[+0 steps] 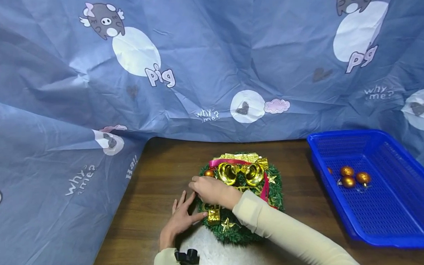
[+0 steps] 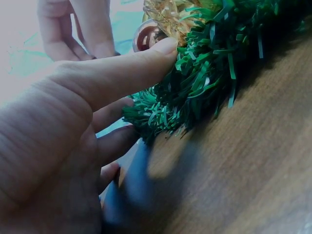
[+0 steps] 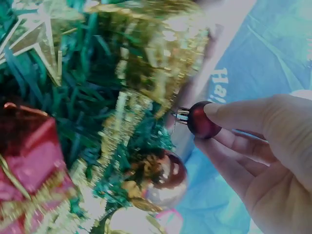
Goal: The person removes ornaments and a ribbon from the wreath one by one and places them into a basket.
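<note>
Both hands work at the left edge of the green tinsel wreath [image 1: 244, 211], which lies flat on the wooden table [image 1: 154, 173]. We see the left hand [image 1: 179, 221] with fingers straight and spread, its thumb pressed against the wreath's edge. We see the right hand [image 1: 211, 190] pinching a small red bauble [image 3: 202, 119] between thumb and fingertips, just beside the wreath's gold tinsel. A blue basket [image 1: 387, 228] well to the right holds three orange baubles [image 1: 352, 176].

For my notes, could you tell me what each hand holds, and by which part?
The right hand pinches a small red bauble by its round body. The left hand holds nothing; it touches the wreath.
</note>
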Demonstrator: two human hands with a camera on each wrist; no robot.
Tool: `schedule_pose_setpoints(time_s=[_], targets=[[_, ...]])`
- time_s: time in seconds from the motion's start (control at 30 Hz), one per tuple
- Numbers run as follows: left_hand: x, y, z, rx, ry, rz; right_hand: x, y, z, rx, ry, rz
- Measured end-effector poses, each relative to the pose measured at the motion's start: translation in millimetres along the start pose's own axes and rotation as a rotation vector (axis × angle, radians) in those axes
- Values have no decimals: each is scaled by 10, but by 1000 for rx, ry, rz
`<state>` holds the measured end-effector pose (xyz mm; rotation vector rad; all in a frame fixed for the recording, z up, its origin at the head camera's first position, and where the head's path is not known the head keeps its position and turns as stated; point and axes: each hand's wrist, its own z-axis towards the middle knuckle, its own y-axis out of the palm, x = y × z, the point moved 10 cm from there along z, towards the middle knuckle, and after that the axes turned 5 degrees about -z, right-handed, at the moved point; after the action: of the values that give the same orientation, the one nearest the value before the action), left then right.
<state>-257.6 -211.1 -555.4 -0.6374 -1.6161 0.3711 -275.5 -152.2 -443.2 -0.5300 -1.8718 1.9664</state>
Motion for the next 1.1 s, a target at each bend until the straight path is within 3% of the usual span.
schedule_pose_setpoints(time_s=[0.17,0.47,0.67,1.1], targets=[[23,-3,9,2,13,-1,35,-202,-57,68,-13,60],[14,32,27,-12,-9,-1,155,-434,-188,105,12,95],[48,41,26,-17,16,-9,288,-584,-316,137,43,147],[87,28,-12,-16,50,5,710,-649,-701,146,174,192]])
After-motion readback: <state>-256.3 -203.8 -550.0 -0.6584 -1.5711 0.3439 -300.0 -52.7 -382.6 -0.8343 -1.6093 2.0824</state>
